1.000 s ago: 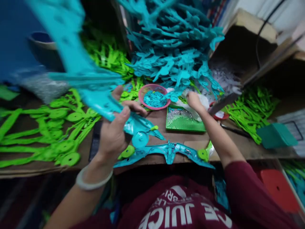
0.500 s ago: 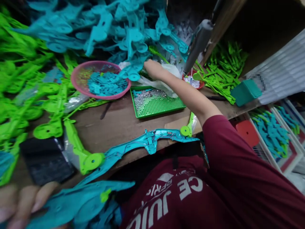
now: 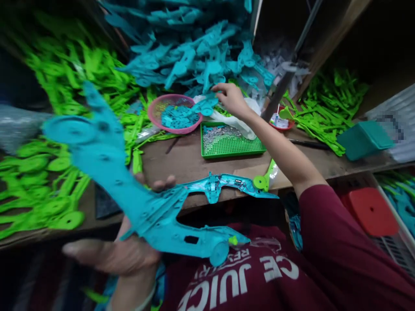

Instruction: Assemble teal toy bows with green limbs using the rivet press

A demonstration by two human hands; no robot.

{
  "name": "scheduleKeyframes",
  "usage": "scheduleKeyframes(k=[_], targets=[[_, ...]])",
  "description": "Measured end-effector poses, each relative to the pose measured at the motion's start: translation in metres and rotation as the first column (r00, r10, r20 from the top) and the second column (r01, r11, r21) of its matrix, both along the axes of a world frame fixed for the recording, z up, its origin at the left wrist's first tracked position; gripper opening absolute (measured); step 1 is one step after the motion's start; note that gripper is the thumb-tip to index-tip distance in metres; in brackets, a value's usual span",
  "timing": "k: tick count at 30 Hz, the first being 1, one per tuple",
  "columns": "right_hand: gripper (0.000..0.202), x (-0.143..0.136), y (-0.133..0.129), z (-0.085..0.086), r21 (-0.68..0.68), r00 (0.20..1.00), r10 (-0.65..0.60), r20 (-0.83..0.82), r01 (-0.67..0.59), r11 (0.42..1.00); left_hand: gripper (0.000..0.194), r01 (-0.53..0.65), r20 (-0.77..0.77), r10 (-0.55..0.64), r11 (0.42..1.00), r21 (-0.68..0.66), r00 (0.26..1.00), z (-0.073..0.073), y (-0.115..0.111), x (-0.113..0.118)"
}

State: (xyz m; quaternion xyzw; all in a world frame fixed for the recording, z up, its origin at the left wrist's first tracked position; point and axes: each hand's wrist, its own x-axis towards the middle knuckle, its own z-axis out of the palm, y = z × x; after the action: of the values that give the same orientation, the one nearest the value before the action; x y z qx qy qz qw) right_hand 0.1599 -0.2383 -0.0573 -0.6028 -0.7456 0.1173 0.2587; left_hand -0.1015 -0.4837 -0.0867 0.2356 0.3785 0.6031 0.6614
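My left hand (image 3: 129, 255) is turned palm up in the foreground, its thumb stretched out to the left. It holds a large curved blue plastic shell (image 3: 129, 190) that lies across the palm, with fingertips showing behind it. At the shell's right end is a small green piece (image 3: 233, 240). My right hand (image 3: 231, 100) reaches forward over a white plastic bag (image 3: 249, 125), beside the blue pile. Its fingers are bent together; what is in them cannot be made out. Behind the held shell, along the table edge, lies another blue shell (image 3: 212, 188) with wires inside and a green part (image 3: 260, 181) at its right end.
Blue shells (image 3: 194, 56) are heaped at the back, with green parts (image 3: 90, 65) left and more green parts (image 3: 324, 108) right. A pink bowl (image 3: 154, 119) of small blue pieces stands beside a green tray (image 3: 240, 149) of small metal pieces. A dark tool (image 3: 279, 95) hangs right.
My left hand has come up from the lower left and the blue shell now stands tilted in front of me. My right hand has lifted slightly from the white bag. The view has shifted left.
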Motion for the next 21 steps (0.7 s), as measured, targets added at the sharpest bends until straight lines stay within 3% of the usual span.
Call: scheduleKeyframes(k=[3, 5, 8, 10, 13, 19, 21], targets=[[0.028, -0.034, -0.054, 0.031, 0.22, 0.932, 0.252, -0.261, -0.197, 0.955, 0.09, 0.065, -0.041, -0.062, 0.995, 0.076, 0.997, 0.002, 0.005, -0.002], [0.02, -0.05, -0.095, 0.044, 0.392, 0.859, 0.386, -0.336, -0.245, 0.887, 0.068, 0.125, -0.041, -0.121, 0.985, 0.119, 0.992, 0.006, 0.008, 0.0], [0.018, -0.059, -0.137, 0.047, 0.596, 0.796, 0.515, -0.318, -0.255, 0.762, 0.033, 0.19, -0.04, -0.186, 0.964, 0.189, 0.982, 0.012, 0.006, 0.007], [0.021, -0.059, -0.149, 0.046, 0.676, 0.809, 0.525, -0.266, -0.232, 0.7, 0.022, 0.257, -0.054, -0.251, 0.942, 0.218, 0.966, 0.012, -0.001, 0.013], [0.025, -0.053, -0.159, 0.046, 0.741, 0.867, 0.453, -0.21, -0.16, 0.652, 0.018, 0.34, -0.085, -0.329, 0.918, 0.205, 0.94, 0.011, -0.012, 0.019], [0.026, -0.045, -0.171, 0.041, 0.747, 0.89, 0.44, -0.124, -0.208, 0.632, 0.03, 0.374, -0.061, -0.369, 0.919, 0.124, 0.927, 0.012, -0.017, 0.023], [0.026, -0.045, -0.17, 0.037, 0.753, 0.897, 0.431, -0.099, -0.215, 0.622, 0.025, 0.387, -0.068, -0.381, 0.913, 0.131, 0.922, 0.013, -0.016, 0.025]])
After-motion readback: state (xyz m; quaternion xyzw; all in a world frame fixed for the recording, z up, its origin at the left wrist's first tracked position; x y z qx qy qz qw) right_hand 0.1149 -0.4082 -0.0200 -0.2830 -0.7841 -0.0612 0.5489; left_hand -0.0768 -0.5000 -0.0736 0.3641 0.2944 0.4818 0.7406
